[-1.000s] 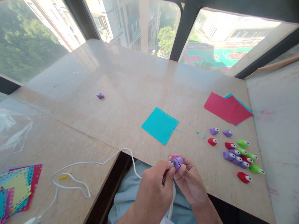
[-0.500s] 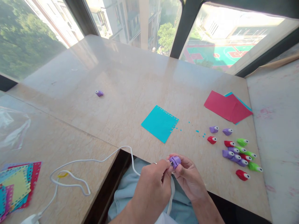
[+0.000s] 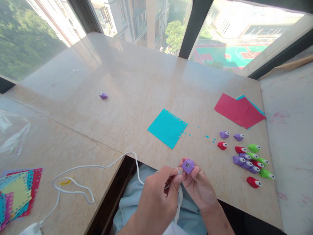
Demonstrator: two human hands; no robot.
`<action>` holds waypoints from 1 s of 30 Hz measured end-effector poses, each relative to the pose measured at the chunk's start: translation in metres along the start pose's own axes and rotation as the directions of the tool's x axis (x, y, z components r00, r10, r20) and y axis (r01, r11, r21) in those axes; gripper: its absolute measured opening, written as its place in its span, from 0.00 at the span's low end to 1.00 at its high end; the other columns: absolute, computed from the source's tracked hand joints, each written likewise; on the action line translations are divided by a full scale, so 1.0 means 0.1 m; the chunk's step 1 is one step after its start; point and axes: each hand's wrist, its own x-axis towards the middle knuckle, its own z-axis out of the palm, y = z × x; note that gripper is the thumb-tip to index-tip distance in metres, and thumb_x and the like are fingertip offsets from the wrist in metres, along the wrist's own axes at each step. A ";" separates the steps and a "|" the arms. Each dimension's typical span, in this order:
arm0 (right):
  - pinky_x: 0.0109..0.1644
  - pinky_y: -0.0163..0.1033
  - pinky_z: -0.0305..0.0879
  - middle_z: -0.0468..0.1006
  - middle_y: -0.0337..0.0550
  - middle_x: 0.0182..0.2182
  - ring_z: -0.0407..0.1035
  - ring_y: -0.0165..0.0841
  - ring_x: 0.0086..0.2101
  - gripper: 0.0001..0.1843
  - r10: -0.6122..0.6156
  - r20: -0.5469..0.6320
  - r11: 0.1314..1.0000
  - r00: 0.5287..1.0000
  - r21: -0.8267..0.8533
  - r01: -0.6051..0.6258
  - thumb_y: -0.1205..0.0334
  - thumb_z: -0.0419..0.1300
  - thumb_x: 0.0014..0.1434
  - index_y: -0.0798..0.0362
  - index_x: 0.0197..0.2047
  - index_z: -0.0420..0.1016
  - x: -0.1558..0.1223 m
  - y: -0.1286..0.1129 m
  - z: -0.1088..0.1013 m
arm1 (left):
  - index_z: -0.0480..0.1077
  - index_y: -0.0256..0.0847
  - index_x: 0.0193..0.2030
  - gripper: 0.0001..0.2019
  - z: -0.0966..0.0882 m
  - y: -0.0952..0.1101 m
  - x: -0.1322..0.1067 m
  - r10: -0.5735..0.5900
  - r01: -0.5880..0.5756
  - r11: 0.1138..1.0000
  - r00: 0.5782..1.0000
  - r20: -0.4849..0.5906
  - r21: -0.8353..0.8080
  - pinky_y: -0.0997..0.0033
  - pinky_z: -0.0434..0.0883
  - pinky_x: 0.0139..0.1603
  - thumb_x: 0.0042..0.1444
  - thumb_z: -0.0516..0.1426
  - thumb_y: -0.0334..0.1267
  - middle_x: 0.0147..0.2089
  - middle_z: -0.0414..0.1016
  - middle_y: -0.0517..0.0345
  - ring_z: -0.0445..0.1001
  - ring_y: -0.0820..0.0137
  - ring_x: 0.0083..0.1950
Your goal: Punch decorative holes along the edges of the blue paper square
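Note:
My right hand (image 3: 199, 184) holds a purple craft punch (image 3: 188, 165) between thumb and fingers, with a round dark spot on its face turned up. Close beside it, my left hand (image 3: 160, 189) pinches a small pale piece (image 3: 180, 171) whose kind I cannot make out; it is just left of the punch. Both hands are over my lap at the table's front edge. Beyond them lies a blue paper square (image 3: 166, 130) with small holes punched along its upper right edge and right corner. Tiny blue paper bits (image 3: 206, 136) are scattered right of it.
Several purple, red and green punches (image 3: 251, 160) cluster at the right. Red paper sheets (image 3: 232, 109) lie behind them. A lone purple punch (image 3: 103, 95) sits far left. A white cable (image 3: 97, 167) loops at the left, near punched coloured papers (image 3: 18, 192) and a plastic bag (image 3: 14, 133).
The purple punch has turned in my right hand and shifted slightly right and up. My left fingers have drawn a little away from it, and the pale piece shows between them.

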 end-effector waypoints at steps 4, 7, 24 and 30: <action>0.40 0.27 0.77 0.84 0.44 0.37 0.78 0.29 0.34 0.21 -0.009 0.015 1.000 1.000 0.009 0.009 0.54 0.77 0.46 0.51 0.43 0.83 0.01 -0.05 -0.03 | 0.72 0.39 0.40 0.06 -0.13 0.01 -0.01 0.081 -0.079 0.996 0.996 -0.048 0.047 0.81 0.68 0.29 0.65 0.54 0.35 0.29 0.76 0.60 0.73 0.75 0.28; 0.39 0.26 0.77 0.84 0.44 0.36 0.78 0.29 0.33 0.21 -0.011 0.049 1.000 0.999 0.004 0.011 0.54 0.76 0.48 0.51 0.45 0.83 -0.01 -0.06 0.01 | 0.72 0.40 0.41 0.05 -0.12 0.00 0.00 0.102 -0.099 0.991 0.994 -0.036 0.089 0.80 0.68 0.29 0.65 0.54 0.34 0.29 0.77 0.61 0.72 0.75 0.28; 0.40 0.33 0.76 0.85 0.44 0.34 0.79 0.33 0.34 0.20 -0.155 0.037 0.958 0.987 -0.239 0.159 0.57 0.79 0.40 0.48 0.37 0.84 -0.04 -0.04 0.17 | 0.71 0.40 0.32 0.09 0.03 0.00 0.05 0.042 -0.045 0.989 0.999 0.025 0.141 0.78 0.61 0.27 0.63 0.54 0.34 0.26 0.75 0.60 0.68 0.75 0.24; 0.37 0.33 0.75 0.84 0.41 0.33 0.77 0.32 0.33 0.17 -0.176 0.141 0.878 0.974 -0.425 0.220 0.61 0.79 0.41 0.46 0.37 0.84 -0.10 -0.15 0.17 | 0.73 0.38 0.29 0.11 -0.07 -0.05 0.06 -0.145 0.155 0.986 0.979 0.145 -0.067 0.78 0.62 0.25 0.61 0.56 0.37 0.21 0.70 0.61 0.67 0.75 0.22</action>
